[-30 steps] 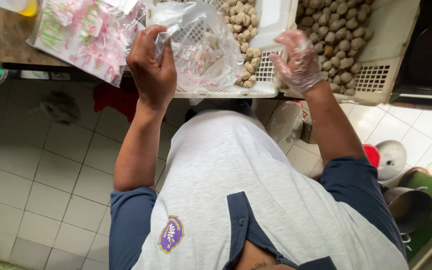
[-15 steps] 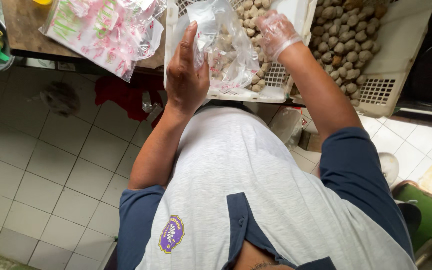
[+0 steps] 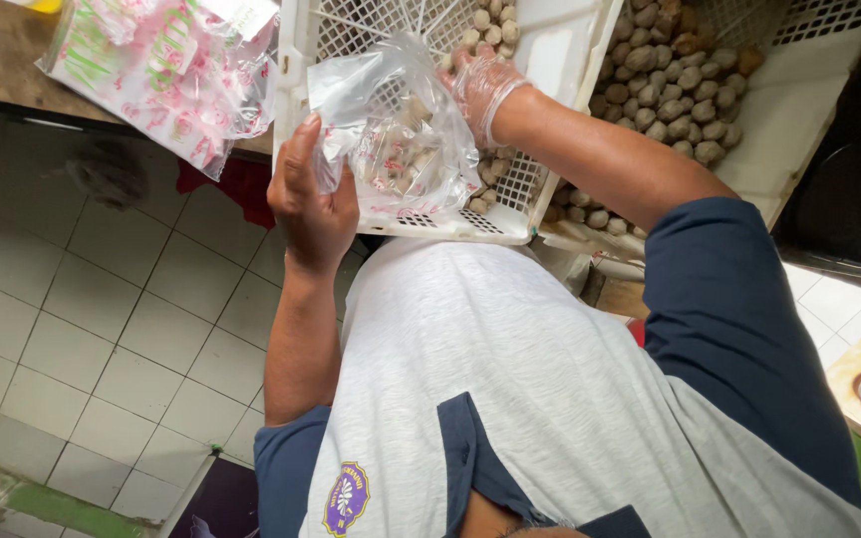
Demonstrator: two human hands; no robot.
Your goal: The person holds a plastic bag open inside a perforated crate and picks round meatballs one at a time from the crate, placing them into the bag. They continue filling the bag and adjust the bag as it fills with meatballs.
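Left hand (image 3: 313, 204) grips the clear bag (image 3: 396, 149) upright over the white crate (image 3: 550, 60); the gloved right hand (image 3: 482, 85), beside its mouth, looks cupped, contents unclear.

2 hands: left hand (image 3: 313, 204) bare, right hand (image 3: 482, 85) in 1 clear glove. 1 clear plastic bag (image 3: 396, 139) at top centre, a few brown balls inside, no. unclear. 2 white perforated crates: near crate (image 3: 560, 60), far crate (image 3: 799, 90) upper right. Loose balls (image 3: 665, 85) in crates: dozens, too many to count. 1 stack of printed pink bags (image 3: 161, 70) upper left.
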